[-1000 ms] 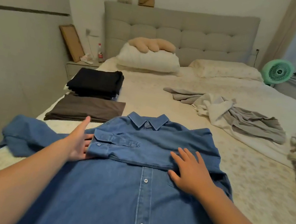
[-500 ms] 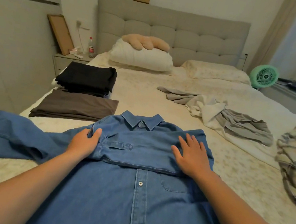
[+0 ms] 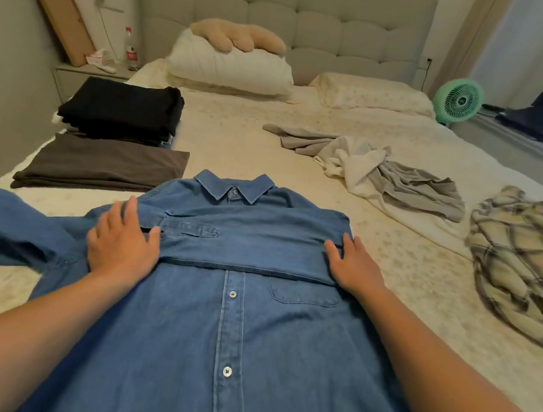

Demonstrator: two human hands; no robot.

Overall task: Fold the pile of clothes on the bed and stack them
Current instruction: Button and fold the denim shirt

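A blue denim shirt (image 3: 228,338) lies face up on the bed (image 3: 238,132), collar away from me, with one sleeve folded across the chest. My left hand (image 3: 120,241) presses flat on the cuff end of that sleeve at the shirt's left side. My right hand (image 3: 353,268) rests flat on the right shoulder edge. The other sleeve (image 3: 1,225) trails loose to the left. A folded black stack (image 3: 124,110) and a folded dark brown garment (image 3: 102,166) sit at the left. Unfolded grey and cream clothes (image 3: 388,176) and a plaid garment (image 3: 532,257) lie to the right.
Two pillows (image 3: 233,66) and a plush toy lean at the headboard. A nightstand (image 3: 87,74) with a bottle stands at the far left, close to the wall. A green fan (image 3: 460,99) and a window ledge are at the right.
Both hands slid outward along the folded sleeve, the left toward its cuff end and the right to the shoulder edge. The view shifted closer and slightly up the bed.
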